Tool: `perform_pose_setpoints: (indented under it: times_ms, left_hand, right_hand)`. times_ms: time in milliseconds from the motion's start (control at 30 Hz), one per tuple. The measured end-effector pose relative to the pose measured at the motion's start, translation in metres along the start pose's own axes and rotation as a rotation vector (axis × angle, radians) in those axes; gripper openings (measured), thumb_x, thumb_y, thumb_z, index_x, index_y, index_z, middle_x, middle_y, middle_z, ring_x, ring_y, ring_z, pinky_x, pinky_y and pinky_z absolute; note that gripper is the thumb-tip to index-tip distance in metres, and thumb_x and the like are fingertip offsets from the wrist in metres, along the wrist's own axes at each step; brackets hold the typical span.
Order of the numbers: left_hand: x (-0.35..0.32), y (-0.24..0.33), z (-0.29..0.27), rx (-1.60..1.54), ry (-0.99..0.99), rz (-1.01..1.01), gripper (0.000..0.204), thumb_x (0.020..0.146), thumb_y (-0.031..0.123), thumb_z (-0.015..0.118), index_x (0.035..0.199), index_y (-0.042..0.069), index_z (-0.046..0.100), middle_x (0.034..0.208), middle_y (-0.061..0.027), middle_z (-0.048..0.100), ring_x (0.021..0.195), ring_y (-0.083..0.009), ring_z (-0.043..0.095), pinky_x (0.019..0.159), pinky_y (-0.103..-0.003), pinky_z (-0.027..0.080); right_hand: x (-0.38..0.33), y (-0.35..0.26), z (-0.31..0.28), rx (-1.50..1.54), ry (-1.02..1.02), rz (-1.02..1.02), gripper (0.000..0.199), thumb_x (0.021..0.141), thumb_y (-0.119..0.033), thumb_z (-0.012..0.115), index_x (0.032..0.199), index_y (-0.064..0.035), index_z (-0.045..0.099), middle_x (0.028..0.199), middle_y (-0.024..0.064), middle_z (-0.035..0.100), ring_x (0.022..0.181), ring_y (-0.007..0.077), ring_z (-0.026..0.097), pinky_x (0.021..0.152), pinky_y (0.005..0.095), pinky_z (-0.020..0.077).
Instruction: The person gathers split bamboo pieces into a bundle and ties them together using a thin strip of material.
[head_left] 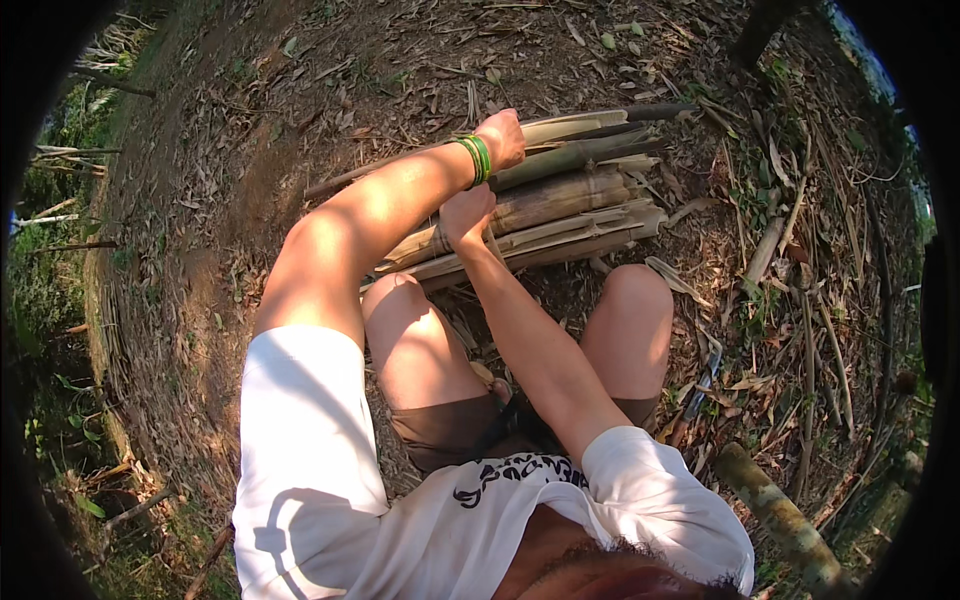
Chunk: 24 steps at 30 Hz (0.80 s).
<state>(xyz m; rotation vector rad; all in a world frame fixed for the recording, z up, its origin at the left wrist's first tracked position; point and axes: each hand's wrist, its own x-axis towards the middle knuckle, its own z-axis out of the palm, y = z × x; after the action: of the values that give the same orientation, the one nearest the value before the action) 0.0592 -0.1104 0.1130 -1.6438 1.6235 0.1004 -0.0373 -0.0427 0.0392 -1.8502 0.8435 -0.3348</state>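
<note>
A bundle of split bamboo (560, 205) lies crosswise on the ground beyond my bent knees, made of several tan and greenish lengths side by side. My left hand (503, 138), with green bands at its wrist, is a closed fist over the far side of the bundle. Closer to me, my right hand (466, 213) is also closed, above the bundle's middle. A thin pale strip (492, 246) shows just below the right fist, along the near side. What either fist grips is hidden by the fingers.
Dry leaves and twigs cover the brown soil (220, 200) all around. To the right of my knee lies a narrow, shiny, blade-like thing (706, 375). A thick mottled log (780, 510) lies at lower right, and thin sticks (805, 370) lie beyond it. Green plants (50, 290) edge the left.
</note>
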Motion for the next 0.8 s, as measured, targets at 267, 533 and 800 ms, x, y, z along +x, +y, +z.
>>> perform_pose_setpoints:
  times_ms: [267, 533, 800]
  left_hand:
    - [0.059, 0.004, -0.084, -0.306, -0.459, -0.579, 0.02, 0.084, 0.025, 0.069, 0.098, 0.011, 0.075, 0.085, -0.0019, 0.068, 0.07, -0.0205, 0.06, 0.062, -0.043, 0.034]
    - [0.029, 0.058, -0.002, 0.338, -0.496, -0.499, 0.006, 0.077, 0.013, 0.075, 0.075, 0.015, 0.07, 0.06, 0.0061, 0.053, 0.056, -0.013, 0.046, 0.067, -0.037, 0.032]
    - [0.053, 0.075, -0.029, 0.538, -0.334, -0.459, 0.013, 0.077, 0.009, 0.076, 0.072, 0.015, 0.066, 0.058, 0.0074, 0.04, 0.057, -0.0109, 0.038, 0.07, -0.036, 0.033]
  right_hand:
    - [0.051, 0.105, 0.068, 0.867, -0.016, 0.023, 0.075, 0.089, -0.037, 0.075, 0.143, -0.003, 0.037, 0.146, 0.0138, 0.046, 0.133, 0.0208, 0.046, 0.108, 0.0406, 0.0406]
    - [0.009, -0.013, 0.027, 0.195, -0.022, 0.155, 0.058, 0.106, -0.037, 0.04, 0.077, 0.0055, 0.065, 0.07, 0.015, 0.069, 0.063, 0.0331, 0.061, 0.063, 0.0416, 0.0476]
    - [0.015, 0.061, -0.02, 0.726, -0.263, 0.025, 0.033, 0.102, -0.028, 0.053, 0.105, 0.0025, 0.065, 0.092, 0.0237, 0.071, 0.077, 0.0393, 0.068, 0.067, 0.0454, 0.0493]
